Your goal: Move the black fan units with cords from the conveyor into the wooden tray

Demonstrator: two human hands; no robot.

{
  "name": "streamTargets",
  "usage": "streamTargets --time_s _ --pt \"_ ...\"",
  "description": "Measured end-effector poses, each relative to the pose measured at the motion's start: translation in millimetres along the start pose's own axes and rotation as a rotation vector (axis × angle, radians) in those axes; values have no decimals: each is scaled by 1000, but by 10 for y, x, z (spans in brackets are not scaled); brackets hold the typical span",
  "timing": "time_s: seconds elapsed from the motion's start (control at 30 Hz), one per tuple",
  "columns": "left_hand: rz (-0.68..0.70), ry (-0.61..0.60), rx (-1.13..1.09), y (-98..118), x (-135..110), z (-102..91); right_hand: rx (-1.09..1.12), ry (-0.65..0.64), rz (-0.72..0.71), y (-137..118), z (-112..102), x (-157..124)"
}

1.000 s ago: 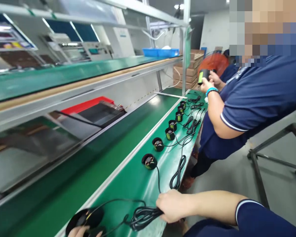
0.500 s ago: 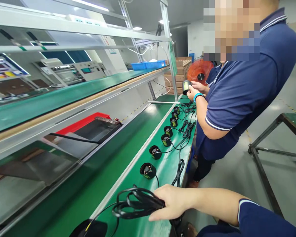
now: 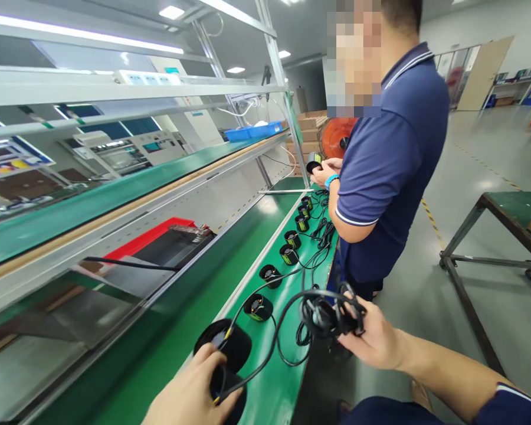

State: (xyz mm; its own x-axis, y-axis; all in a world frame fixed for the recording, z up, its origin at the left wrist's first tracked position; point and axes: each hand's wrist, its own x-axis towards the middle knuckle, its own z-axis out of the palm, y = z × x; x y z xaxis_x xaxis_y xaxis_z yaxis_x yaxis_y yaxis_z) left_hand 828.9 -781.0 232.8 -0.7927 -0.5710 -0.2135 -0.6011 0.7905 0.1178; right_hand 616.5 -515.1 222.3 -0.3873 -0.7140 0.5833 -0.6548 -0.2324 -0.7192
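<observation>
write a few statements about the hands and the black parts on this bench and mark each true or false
1. The person's right hand holds a looped black cable. True.
2. The person's left hand touches nothing. False: its fingers are on a black cylindrical housing.
3. Black cylindrical units with yellow-green labels stand in a row along the green bench top. True.
4. The co-worker's hands are empty. False: they hold a black cylinder with a yellow-green label.
5. A round orange fan shows beyond the co-worker's hands. True.
</observation>
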Motion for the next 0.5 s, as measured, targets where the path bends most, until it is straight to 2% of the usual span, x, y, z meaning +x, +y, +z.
streamTargets --time_s 0.1,0.23,0.3,0.4,0.5 --pt "105 -47 158 876 79 -219 -54 90 117 -80 -584 -321" --pt "387 -59 232 2112 161 -351 -115 239 336 -203 -1557 -957" --pt "528 -66 261 2762 156 -306 -80 268 471 -378 -2093 -1362" --pt "778 -47 286 3757 180 -107 42 322 642 -770 -2865 -2004" --pt "1079 46 241 4866 386 148 130 450 736 -1113 -3559 -2648"
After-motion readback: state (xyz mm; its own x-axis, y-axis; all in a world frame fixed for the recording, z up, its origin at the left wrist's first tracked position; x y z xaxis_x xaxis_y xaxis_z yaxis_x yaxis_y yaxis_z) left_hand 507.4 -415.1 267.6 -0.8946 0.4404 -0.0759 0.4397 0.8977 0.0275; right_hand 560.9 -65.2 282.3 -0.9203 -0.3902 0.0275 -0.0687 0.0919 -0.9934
